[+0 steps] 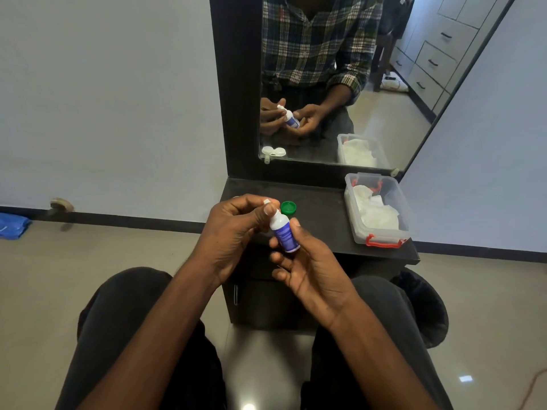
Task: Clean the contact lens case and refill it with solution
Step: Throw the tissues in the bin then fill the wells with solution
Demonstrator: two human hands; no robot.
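Seated person, knees apart, facing a small dark vanity shelf (325, 214) with a tall mirror (340, 84) above it.

Right hand (313, 261) holds a small solution bottle (284, 233) above the near edge of the shelf. Bottle is white with a blue-purple label, tilted so its top leans up and to the left. Thumb lies along the bottle's right side; fingers curl under and behind it from below.

Left hand (233, 223) is at the bottle's top. Thumb and fingertips are bunched there, pinching a small white cap (267, 201) at the nozzle end. Whether the cap is seated on the nozzle or just off it cannot be told.

Contact lens case: one green lid (288, 208) shows on the shelf just behind the bottle, partly hidden by it. The rest of the case is covered by the left hand in direct view. The mirror shows it as a white twin-well case (273, 151) lying on the shelf near the glass.

Clear plastic box (381, 236) with red latches sits on the right part of the shelf, well apart from the hands. White tissues (374, 208) lie crumpled inside it.

Mirror also reflects a plaid shirt and both hands on the bottle.
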